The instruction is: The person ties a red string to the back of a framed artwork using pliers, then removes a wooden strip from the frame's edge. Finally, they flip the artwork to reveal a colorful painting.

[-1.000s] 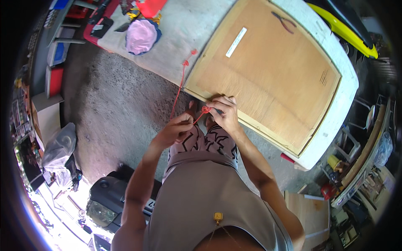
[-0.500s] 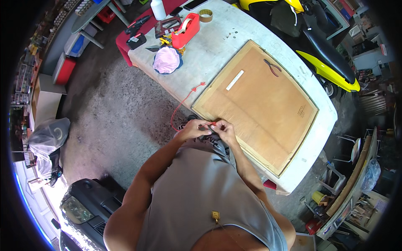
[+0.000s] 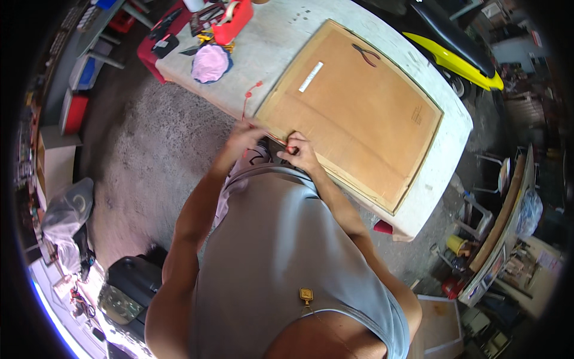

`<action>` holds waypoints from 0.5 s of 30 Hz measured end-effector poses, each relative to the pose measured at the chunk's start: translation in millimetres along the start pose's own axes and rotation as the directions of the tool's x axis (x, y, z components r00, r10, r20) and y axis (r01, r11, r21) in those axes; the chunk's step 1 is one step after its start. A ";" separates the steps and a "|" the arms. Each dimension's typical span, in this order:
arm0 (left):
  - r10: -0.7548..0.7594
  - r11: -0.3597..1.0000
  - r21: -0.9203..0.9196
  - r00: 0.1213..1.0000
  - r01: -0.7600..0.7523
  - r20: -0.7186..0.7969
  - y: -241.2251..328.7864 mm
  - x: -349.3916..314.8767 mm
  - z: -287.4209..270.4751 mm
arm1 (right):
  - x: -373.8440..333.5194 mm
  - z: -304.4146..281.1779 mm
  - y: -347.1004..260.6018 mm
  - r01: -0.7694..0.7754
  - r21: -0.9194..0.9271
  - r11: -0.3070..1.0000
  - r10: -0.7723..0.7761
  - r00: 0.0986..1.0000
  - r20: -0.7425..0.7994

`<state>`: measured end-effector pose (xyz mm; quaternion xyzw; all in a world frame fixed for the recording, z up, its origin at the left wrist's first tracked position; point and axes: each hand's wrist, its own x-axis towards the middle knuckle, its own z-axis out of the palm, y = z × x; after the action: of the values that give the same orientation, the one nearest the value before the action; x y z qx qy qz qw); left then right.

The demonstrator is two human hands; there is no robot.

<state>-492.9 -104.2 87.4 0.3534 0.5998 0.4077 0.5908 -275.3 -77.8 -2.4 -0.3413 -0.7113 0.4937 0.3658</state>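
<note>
A thin red cord lies with its knotted end on the white-covered table and runs down over the edge to my left hand. That hand is smeared by motion, so its grip on the cord cannot be made out. My right hand is closed, with a bit of red cord between thumb and fingers, just at the near edge of a framed brown board. The board lies flat, and on it rest pliers with dark red handles and a white strip.
A pink and blue cloth bundle, a red tape dispenser and a black drill sit at the table's far left. Beyond the table stands a yellow and black motorcycle. A vehicle's front is behind me at left.
My left hand has moved away from the right, to the left and up toward the table edge. My right hand keeps its pinch on the red cord. The whole view has shifted.
</note>
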 end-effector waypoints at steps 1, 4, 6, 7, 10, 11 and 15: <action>-0.003 0.999 -0.049 1.000 0.004 0.025 11.9 3.7 -16.4 | 0.0 -0.2 -0.3 0.077 -0.068 0.995 -0.077 0.997 0.000; 0.282 0.797 0.566 0.959 -0.212 -0.039 -16.7 -5.9 -64.3 | -3.1 -2.3 5.1 -0.212 0.412 0.886 0.245 0.969 -0.027; 0.104 0.904 0.423 0.925 0.066 -0.366 2.5 -29.4 -87.3 | -8.5 -15.6 9.7 -0.254 0.585 0.770 0.385 0.916 -0.109; 0.243 0.800 0.585 0.817 0.137 -0.523 6.3 -43.3 -128.0 | -11.5 -23.5 12.4 -0.258 0.591 0.764 0.418 0.896 -0.149; 0.331 0.904 0.418 0.765 -0.089 -0.552 98.4 -95.2 -193.4 | -15.6 -34.2 15.9 -0.290 0.387 0.875 0.392 0.894 -0.217; 0.409 0.853 0.507 0.761 -0.123 -0.504 129.6 -104.6 -199.0 | -13.7 -28.3 15.6 -0.259 0.292 0.921 0.325 0.923 -0.206; 0.539 0.584 0.796 0.811 -0.162 -0.230 220.8 -99.8 -215.0 | 31.6 -9.9 -17.6 -0.313 0.033 0.949 0.314 0.944 -0.102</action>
<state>-714.8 -117.7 323.0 0.5733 0.7460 0.3075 0.1422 -284.8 -51.5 22.6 -0.4727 -0.6234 0.5328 0.3226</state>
